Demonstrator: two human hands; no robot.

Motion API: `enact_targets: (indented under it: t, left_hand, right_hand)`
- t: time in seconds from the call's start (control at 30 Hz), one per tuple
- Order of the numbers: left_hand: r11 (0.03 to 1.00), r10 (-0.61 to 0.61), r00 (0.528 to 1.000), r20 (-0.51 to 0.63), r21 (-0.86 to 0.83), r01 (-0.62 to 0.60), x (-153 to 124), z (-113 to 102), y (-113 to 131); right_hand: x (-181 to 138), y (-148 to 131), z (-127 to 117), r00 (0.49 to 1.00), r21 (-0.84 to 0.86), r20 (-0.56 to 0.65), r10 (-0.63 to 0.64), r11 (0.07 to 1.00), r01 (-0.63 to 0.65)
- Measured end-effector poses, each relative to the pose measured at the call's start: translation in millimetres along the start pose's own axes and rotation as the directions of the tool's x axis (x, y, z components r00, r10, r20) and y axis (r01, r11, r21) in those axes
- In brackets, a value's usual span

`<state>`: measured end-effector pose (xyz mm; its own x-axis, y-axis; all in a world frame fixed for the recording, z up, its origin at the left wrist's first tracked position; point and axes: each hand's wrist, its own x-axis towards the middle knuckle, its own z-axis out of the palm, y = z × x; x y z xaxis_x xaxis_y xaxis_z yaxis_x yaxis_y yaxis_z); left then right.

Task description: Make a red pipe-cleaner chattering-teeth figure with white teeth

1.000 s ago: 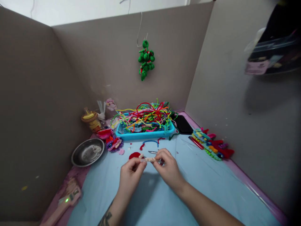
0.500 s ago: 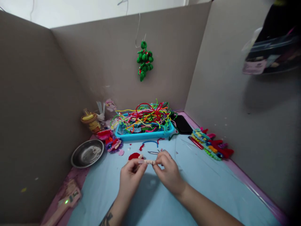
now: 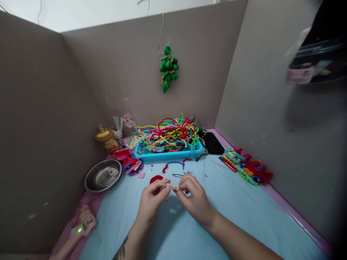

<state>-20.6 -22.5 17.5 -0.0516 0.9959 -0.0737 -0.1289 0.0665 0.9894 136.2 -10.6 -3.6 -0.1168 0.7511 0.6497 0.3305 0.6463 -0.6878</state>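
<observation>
Between my two hands, above the blue table cover point(image 3: 173, 231), is a short cream twisted strip point(image 3: 172, 186), bumpy like a coiled pipe cleaner. My left hand point(image 3: 154, 195) pinches its left end between thumb and forefinger. The fingers of my right hand point(image 3: 193, 195) are closed on the right end. A red fuzzy piece point(image 3: 156, 178) lies just behind my left hand, partly hidden by it. Scissors point(image 3: 179, 175) rest behind my right hand, their handles partly covered by the fingers.
A blue tray point(image 3: 168, 156) heaped with colourful pipe cleaners point(image 3: 173, 133) stands at the back. To the left are a metal bowl point(image 3: 90, 180) of small white bits and a pink glue gun point(image 3: 73, 240). A black phone point(image 3: 213, 143) and colourful fuzzy pieces point(image 3: 245, 168) lie right.
The whole view has shifted slightly, so things sit a little further right. Both hands still grip the cream strip, which has turned a little and now slants down to the right.
</observation>
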Motion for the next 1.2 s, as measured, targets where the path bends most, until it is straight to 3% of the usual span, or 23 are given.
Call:
enact_targets:
  t: [0.27, 0.47, 0.83, 0.97, 1.07, 1.2]
  left_hand:
    - [1.000, -0.029, 0.999, 0.021, -0.008, 0.029, 2.4, -0.1, -1.5]
    - [0.999, -0.038, 0.998, -0.047, 0.001, 0.038, 1.3, 3.6, -1.8]
    - [0.978, 0.131, 0.985, -0.112, 0.180, -0.109, -4.3, 3.4, -7.6]
    - [0.983, 0.114, 0.990, -0.086, 0.152, -0.100, -3.9, 2.4, -4.2]
    - [0.984, 0.112, 0.991, -0.076, 0.148, -0.100, -4.2, 2.2, -1.7]
    - [0.972, 0.144, 0.988, -0.058, 0.193, -0.130, -4.8, 2.0, -0.8]
  right_hand:
    - [-2.0, 4.4, 1.5, 1.000, -0.021, 0.008, -0.008, 1.000, 0.008]
    - [0.3, 3.7, -1.1, 0.999, -0.135, -0.017, -0.029, 0.990, 0.026]
    - [0.0, 4.4, -0.9, 0.997, -0.307, -0.040, -0.069, 0.950, 0.053]
    - [0.1, 2.6, -0.8, 1.000, -0.178, 0.002, 0.010, 0.984, -0.010]
    - [3.3, -1.1, -3.4, 0.987, -0.054, 0.106, 0.124, 0.992, -0.118]
    - [8.1, -4.7, -7.3, 0.969, -0.023, 0.234, 0.073, 0.997, -0.070]
